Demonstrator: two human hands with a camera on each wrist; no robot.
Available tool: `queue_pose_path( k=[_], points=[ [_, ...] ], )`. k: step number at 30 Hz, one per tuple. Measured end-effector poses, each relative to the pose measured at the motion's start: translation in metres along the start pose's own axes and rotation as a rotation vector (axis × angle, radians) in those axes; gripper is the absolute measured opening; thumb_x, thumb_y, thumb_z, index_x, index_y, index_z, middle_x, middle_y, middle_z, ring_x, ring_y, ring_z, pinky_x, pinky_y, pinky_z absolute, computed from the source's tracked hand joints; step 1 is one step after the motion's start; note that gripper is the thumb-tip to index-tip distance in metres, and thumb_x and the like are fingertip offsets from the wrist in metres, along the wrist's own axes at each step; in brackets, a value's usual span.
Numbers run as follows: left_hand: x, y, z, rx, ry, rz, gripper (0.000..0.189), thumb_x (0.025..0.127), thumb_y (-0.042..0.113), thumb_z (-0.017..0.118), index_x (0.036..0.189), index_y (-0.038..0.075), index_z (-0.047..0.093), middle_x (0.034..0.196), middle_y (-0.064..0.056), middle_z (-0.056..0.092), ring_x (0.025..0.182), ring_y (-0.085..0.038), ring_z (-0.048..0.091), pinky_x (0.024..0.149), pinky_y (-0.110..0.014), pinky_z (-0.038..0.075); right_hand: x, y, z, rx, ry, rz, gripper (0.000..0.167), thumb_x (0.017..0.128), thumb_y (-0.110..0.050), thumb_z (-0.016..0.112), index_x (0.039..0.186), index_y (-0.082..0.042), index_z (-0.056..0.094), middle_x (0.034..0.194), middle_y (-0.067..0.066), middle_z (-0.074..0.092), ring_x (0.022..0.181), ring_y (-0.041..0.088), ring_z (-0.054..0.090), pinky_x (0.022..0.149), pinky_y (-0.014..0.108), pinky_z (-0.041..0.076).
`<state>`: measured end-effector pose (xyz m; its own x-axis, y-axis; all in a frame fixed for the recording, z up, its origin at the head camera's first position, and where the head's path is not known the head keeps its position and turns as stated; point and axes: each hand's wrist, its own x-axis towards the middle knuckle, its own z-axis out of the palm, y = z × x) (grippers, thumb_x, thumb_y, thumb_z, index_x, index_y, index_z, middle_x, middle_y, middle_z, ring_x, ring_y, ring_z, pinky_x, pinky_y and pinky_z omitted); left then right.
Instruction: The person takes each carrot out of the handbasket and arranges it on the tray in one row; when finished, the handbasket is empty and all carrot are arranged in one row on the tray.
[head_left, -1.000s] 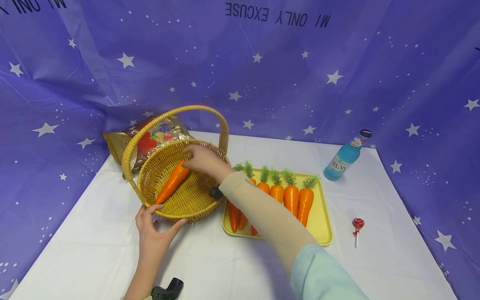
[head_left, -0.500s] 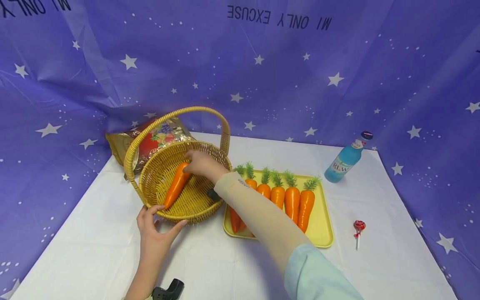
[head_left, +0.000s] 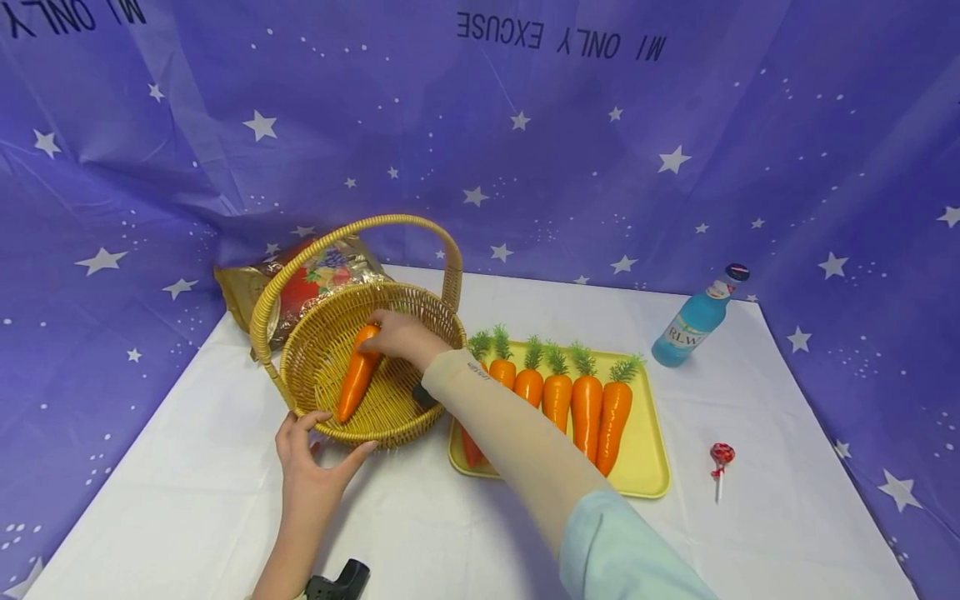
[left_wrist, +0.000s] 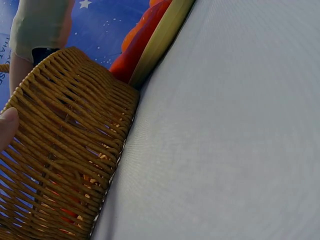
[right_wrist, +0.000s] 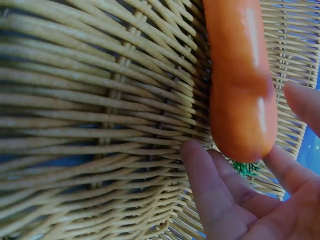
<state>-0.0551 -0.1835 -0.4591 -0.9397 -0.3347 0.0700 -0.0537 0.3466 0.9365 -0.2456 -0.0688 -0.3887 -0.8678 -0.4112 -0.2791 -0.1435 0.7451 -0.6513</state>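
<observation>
Inside a round wicker basket (head_left: 300, 354) with a tall handle, an orange carrot (head_left: 357, 379) slants, its tip toward the near rim. My right hand (head_left: 405, 335) reaches in at the carrot's thick end. In the right wrist view, fingers of the right hand (right_wrist: 280, 210) lie around that end of the carrot (right_wrist: 242, 75), with a small gap between thumb and carrot. Some green top shows beneath. My left hand (head_left: 315, 467) holds the basket's near rim between thumb and fingers. Only one of its fingertips (left_wrist: 7, 127) appears in the left wrist view, against the weave.
A yellow tray (head_left: 647, 454) with several carrots (head_left: 587, 408) stands right of the basket, partly behind my right forearm. Behind the basket lies a gold and red bag (head_left: 333, 265). Farther right are a blue bottle (head_left: 688, 331) and a red lollipop (head_left: 722, 454).
The carrot in the basket has swung more upright in the head view, its tip shifting right. My right hand has moved slightly down and nearer. The left hand stays on the rim.
</observation>
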Motion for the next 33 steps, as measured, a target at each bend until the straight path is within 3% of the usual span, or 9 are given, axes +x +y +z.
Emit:
queue_pose_path(
  k=[11,21,29,33],
  points=[
    [0.0001,-0.0016,0.0024,-0.009,0.002,0.013,0.069,0.073,0.021,0.087,0.124,0.007,0.044,0.153,-0.018,0.005,0.141,-0.036,0.011,0.107,-0.057,0.031,0.0013,0.0042,0.0089,0.01,0.064,-0.035,0.046,0.088,-0.034,0.07,0.126,-0.011,0.06,0.094,-0.001,0.063,0.076,0.011,0.057,0.065,0.024,0.049],
    [0.0005,-0.0001,0.0015,-0.002,0.0,0.012,0.068,0.073,0.023,0.086,0.125,0.007,0.044,0.154,-0.016,0.006,0.14,-0.035,0.013,0.107,-0.057,0.032,0.0039,0.0052,0.0084,0.045,0.071,-0.006,0.045,0.087,-0.032,0.073,0.125,-0.011,0.062,0.098,0.0,0.063,0.077,0.012,0.057,0.063,0.025,0.049],
    [0.001,-0.0013,0.0006,0.007,0.007,0.021,0.068,0.072,0.022,0.087,0.124,0.007,0.044,0.154,-0.018,0.006,0.141,-0.036,0.012,0.107,-0.057,0.032,0.0068,0.0043,0.0075,0.234,0.039,0.044,0.045,0.084,-0.021,0.076,0.124,-0.007,0.06,0.103,0.006,0.061,0.078,0.015,0.061,0.068,0.031,0.059],
    [0.0008,-0.0015,0.0001,0.005,0.002,0.009,0.069,0.073,0.022,0.087,0.124,0.007,0.044,0.154,-0.017,0.004,0.141,-0.035,0.01,0.107,-0.057,0.032,0.006,0.003,0.006,0.251,0.041,0.038,0.042,0.083,-0.021,0.077,0.12,-0.008,0.061,0.102,0.005,0.061,0.077,0.015,0.061,0.068,0.031,0.059]
  ],
)
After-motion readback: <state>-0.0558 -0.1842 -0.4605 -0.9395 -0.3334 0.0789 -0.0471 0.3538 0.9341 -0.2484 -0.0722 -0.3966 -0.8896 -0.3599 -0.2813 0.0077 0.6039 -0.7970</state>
